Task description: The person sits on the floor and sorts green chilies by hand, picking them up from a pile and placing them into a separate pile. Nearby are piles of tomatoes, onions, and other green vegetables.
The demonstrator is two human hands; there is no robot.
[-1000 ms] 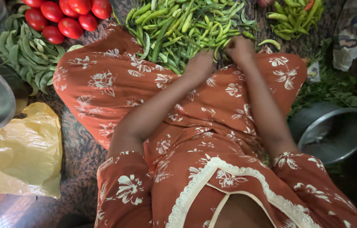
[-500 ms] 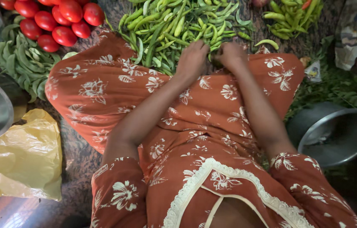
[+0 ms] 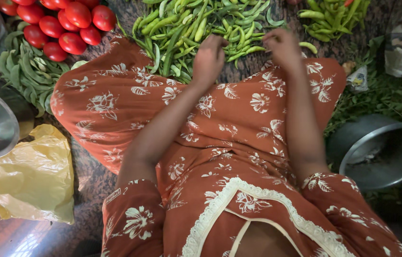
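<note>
Both hands sit at the near edge of the bean pile: left hand curled, pinching pods; right hand loosely closed beside it, grip unclear.

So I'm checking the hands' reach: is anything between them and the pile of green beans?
Nothing visible does. The left hand and right hand are at the near edge of the green bean pile, fingers among the pods.
</note>
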